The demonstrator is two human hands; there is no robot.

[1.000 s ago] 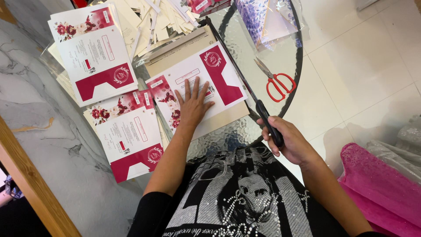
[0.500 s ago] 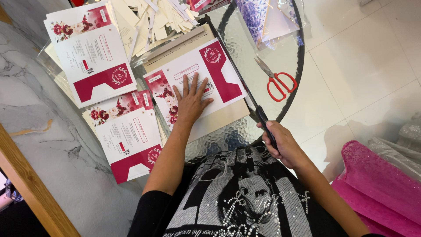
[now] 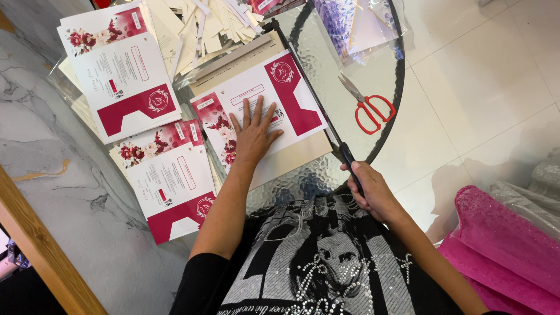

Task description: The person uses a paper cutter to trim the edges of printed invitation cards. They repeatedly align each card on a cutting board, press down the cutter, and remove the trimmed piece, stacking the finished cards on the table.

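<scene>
The right hand (image 3: 373, 189) has its fingers wrapped around the black cutter handle (image 3: 349, 164). The left hand (image 3: 254, 135), fingers spread, presses the printed card (image 3: 256, 96) flat on the cutter board (image 3: 291, 157). Beside lie red scissors (image 3: 367, 105) on the glass bench (image 3: 326, 58); further, paper strips (image 3: 198, 26).

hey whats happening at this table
A person is working a paper cutter on a round glass table. The left hand lies flat on a red-and-white floral printed sheet on the cutter's board, while the right hand grips the blade arm's handle. Similar sheets lie to the left, red scissors to the right.
</scene>
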